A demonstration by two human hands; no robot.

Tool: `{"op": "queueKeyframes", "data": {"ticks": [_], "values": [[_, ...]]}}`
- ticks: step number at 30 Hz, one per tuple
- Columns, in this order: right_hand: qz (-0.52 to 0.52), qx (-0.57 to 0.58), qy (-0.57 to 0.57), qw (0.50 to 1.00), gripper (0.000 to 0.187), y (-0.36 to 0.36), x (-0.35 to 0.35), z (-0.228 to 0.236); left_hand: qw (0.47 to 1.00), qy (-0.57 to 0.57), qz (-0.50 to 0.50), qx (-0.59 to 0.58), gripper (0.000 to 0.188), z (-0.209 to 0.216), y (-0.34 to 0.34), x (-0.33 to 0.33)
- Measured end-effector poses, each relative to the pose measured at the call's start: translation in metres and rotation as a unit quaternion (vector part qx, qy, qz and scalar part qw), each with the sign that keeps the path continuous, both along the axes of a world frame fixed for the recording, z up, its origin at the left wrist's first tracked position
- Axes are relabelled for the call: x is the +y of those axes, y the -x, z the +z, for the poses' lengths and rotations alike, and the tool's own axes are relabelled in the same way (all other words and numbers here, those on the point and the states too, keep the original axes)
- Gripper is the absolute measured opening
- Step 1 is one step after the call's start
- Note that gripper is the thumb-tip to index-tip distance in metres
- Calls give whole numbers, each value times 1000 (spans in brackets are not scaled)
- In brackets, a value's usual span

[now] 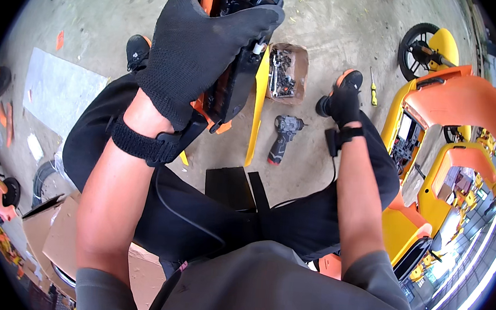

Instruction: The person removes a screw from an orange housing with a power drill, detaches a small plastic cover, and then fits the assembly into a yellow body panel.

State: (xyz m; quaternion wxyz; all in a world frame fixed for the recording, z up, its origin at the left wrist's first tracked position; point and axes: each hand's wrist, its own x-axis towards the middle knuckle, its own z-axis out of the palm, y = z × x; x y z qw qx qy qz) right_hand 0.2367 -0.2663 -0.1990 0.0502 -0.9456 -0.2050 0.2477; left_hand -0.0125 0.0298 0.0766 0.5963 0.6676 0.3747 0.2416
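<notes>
My left hand (192,46), in a black knit glove, is wrapped around an orange-and-black plastic assembly (237,90) at the upper middle. The thumb stretches across its top, while the other fingers are mostly hidden. A yellow strip-like panel (257,112) runs down along the assembly's right side; whether the two are joined I cannot tell. Lower and to the right, my right hand (343,107), also in a black glove, hangs beside my right shoe (350,78). Its dark fingers blend with the shoe, so their pose is unclear.
A cordless drill (286,137) lies on the concrete floor between my feet. Beyond it sits a cardboard box (288,94) of screws and small hardware. A yellow-handled screwdriver (374,89) lies right of my shoe. Yellow-and-orange vehicle bodies (462,102) stand on the right; cardboard (49,232) lies lower left.
</notes>
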Motion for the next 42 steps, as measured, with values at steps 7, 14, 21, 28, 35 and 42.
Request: {"op": "queueKeyframes", "data": {"ticks": [7,14,21,28,35,42], "values": [[-202,306,123,922,43,141,-78,-123,982,190,8,-1,43,-6,-4,24],[-232,326,-4,917,48,181,-71,-133,986,157,-60,-16,35,-49,0,29],[-336,277,-118,892,57,197,-88,-130,972,229,-55,-17,36,-55,-8,29],[-318,170,97,928,84,229,-68,-129,975,183,-97,-78,33,-53,11,35],[-327,168,75,927,76,220,-75,-139,967,150,-187,-90,41,-55,11,45],[117,60,86,988,33,143,-91,-98,961,158,-115,-196,28,-45,-4,37]]}}
